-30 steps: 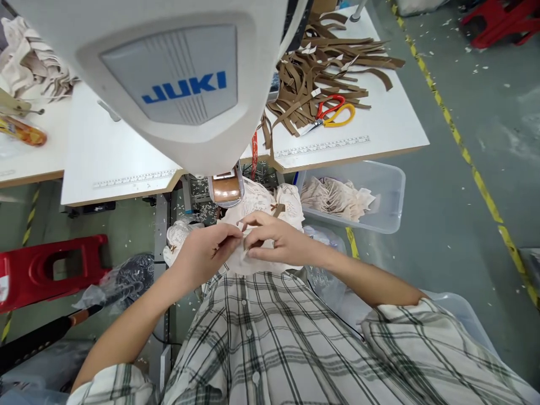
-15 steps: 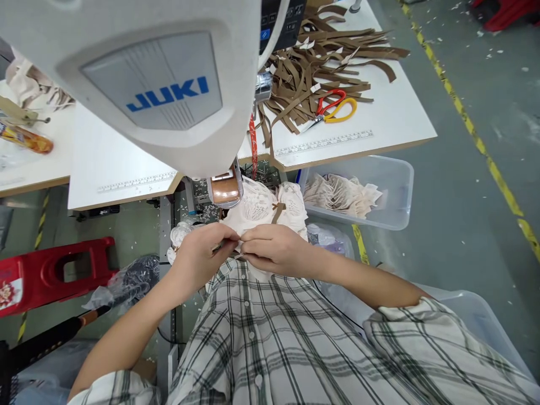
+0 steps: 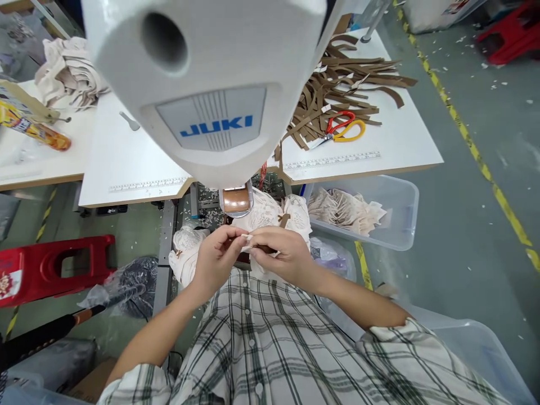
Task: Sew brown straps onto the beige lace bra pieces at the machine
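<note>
Close in front of my body, my left hand [image 3: 216,260] and my right hand [image 3: 286,253] meet with their fingertips pinched. Between them is a small pale fabric edge [image 3: 247,238], apparently part of the cream lace bra [image 3: 265,209]. The bra's cups lie just beyond my fingers, under the sewing machine head, with a brown bow [image 3: 285,218] near the middle. My right hand covers its lower part. More cream lace [image 3: 185,250] with a small brown bow hangs left of my left hand. Above the bra is the JUKI sewing machine [image 3: 219,124].
Brown straps [image 3: 312,107] and red-and-yellow-handled scissors [image 3: 343,126] lie on the white table [image 3: 405,140] at right. Below it, a clear bin [image 3: 400,225] holds cream pieces. A red stool [image 3: 88,253] stands at left. Folded cream fabric [image 3: 70,70] lies far left.
The camera view has shifted, so the machine head appears further right and lower. My hands stay together, with fingertips turned up slightly and a pale edge now showing between them.
</note>
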Motion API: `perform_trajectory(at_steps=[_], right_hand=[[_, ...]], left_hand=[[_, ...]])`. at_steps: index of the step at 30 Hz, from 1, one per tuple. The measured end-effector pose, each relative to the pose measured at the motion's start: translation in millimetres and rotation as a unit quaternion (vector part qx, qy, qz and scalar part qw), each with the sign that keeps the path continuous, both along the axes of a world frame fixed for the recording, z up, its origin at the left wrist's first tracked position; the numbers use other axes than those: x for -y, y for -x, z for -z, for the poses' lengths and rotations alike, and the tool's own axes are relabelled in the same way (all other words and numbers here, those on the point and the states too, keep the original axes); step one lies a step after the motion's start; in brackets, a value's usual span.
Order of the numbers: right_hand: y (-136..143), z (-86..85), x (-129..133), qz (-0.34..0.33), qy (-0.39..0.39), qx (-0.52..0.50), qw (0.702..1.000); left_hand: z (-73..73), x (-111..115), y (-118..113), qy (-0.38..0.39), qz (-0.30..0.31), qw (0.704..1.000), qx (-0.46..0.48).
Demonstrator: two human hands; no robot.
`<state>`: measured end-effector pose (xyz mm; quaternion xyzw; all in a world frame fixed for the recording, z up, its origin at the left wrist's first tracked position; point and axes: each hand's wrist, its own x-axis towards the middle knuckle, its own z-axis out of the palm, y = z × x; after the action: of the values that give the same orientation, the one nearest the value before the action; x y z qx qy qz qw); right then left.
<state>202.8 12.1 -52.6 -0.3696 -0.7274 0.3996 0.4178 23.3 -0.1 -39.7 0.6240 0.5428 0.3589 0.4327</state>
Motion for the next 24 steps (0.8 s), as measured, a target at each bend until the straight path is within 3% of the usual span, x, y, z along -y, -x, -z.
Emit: perform_trajectory(at_steps=[3, 6, 11, 15, 19, 24], right_hand=[[0.5, -4.3, 0.3, -0.007, 0.009, 0.008, 1.0], [2.2, -6.4, 0.1, -0.011, 0.037, 0.007, 0.999], [-0.6, -7.4, -7.7, 0.014, 0.072, 0.002, 0.997], [-11.7, -12.1, -21.5, 0.015, 0.046, 0.084, 0.995], [-16.3, -21.7, -33.6, -0.007, -0.012, 0.161, 0.987], [-13.8, -30.8, -41.2, -0.073, 0.029, 0.17, 0.982]], left_hand=[[1.8, 2.0, 3.1, -0.108, 0.01, 0.988, -0.107], [6.3, 0.5, 6.1, -0.167, 0.019, 0.977, -0.134], [9.8, -2.6, 3.5, -0.134, -0.001, 0.989, -0.055], [2.2, -4.6, 4.1, -0.141, -0.02, 0.986, -0.081], [-11.2, -6.7, 10.6, -0.239, 0.042, 0.958, -0.151], [-20.1, -10.8, 15.9, -0.274, 0.091, 0.936, -0.201]])
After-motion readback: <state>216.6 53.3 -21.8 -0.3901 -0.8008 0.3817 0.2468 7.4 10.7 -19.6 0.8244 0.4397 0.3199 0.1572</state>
